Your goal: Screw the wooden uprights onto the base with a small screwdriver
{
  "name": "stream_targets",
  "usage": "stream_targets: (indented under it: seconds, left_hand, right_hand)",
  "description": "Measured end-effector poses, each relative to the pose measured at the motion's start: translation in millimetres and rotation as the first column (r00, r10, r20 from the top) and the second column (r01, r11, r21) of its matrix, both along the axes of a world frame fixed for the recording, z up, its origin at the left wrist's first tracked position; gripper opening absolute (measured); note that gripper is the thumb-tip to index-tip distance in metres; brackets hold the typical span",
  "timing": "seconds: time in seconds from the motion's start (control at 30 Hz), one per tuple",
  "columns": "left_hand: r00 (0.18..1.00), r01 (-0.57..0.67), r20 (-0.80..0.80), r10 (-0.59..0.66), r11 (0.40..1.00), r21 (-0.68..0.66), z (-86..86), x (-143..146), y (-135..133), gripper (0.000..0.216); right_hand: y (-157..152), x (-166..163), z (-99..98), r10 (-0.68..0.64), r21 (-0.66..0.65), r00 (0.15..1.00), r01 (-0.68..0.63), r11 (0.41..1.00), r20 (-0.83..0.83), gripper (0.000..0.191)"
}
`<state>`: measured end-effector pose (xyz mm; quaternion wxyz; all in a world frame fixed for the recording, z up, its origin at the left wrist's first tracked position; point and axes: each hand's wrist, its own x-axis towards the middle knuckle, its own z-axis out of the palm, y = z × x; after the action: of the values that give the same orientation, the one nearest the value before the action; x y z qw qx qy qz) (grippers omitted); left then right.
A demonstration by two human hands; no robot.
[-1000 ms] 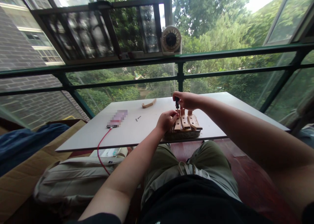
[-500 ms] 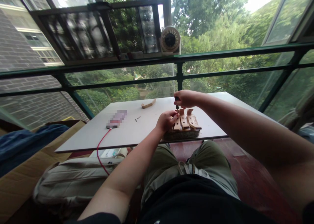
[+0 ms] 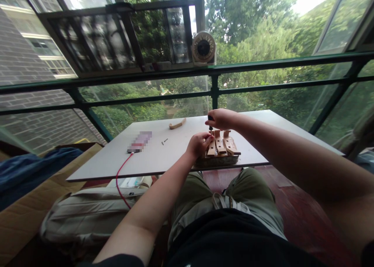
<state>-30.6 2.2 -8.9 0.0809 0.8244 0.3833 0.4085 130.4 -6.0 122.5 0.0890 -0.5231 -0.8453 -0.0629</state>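
Note:
My right hand (image 3: 220, 119) is wrapped round the dark handle of a screwdriver (image 3: 210, 128), held upright with its shaft pointing down. Below it, my left hand (image 3: 201, 142) pinches near the screwdriver's tip, at the leftmost wooden hook (image 3: 211, 151); whether a screw sits between the fingers is too small to tell. Beside that piece lie a middle wooden hook (image 3: 220, 147) and a right wooden hook (image 3: 231, 148), each with dark holes and a raised curved end. All three rest on a block-like base (image 3: 222, 160) at the table's front edge.
On the white table (image 3: 152, 165) lie a loose curved wooden hook (image 3: 177, 124), small screws (image 3: 164, 141) and a blurred-out phone (image 3: 140, 141) with a red cable (image 3: 118, 171). A round fan (image 3: 203, 48) stands by the green railing (image 3: 140, 101). A bag (image 3: 87, 212) and cardboard box (image 3: 55, 169) are at left.
My right hand has shifted very slightly on the screwdriver handle, its fingers turned a little. My left hand stays at the leftmost hook; the other things look the same.

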Motion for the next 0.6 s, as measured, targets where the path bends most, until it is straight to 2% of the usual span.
stream_targets:
  seconds: [0.27, 0.4, 0.6]
  left_hand:
    - [1.000, 0.016, -0.005, -0.016, 0.999, -0.034, 3.2, -0.9, -3.8, 0.032]
    - [1.000, 0.007, -0.023, -0.008, 0.999, -0.043, 4.1, -0.4, -5.5, 0.032]
    - [0.999, 0.028, -0.026, -0.028, 0.999, -0.024, 3.5, 0.8, -6.2, 0.033]
  right_hand:
    - [-5.5, 1.3, 3.0, 0.117, -0.001, 0.993, -0.117, 0.993, 0.007, 0.035]
    - [-5.7, -2.4, 6.9, 0.102, -0.029, 0.993, -0.101, 0.994, 0.060, 0.026]
    - [-10.0, -8.3, 12.8, 0.075, -0.029, 0.987, -0.072, 0.997, 0.145, 0.027]
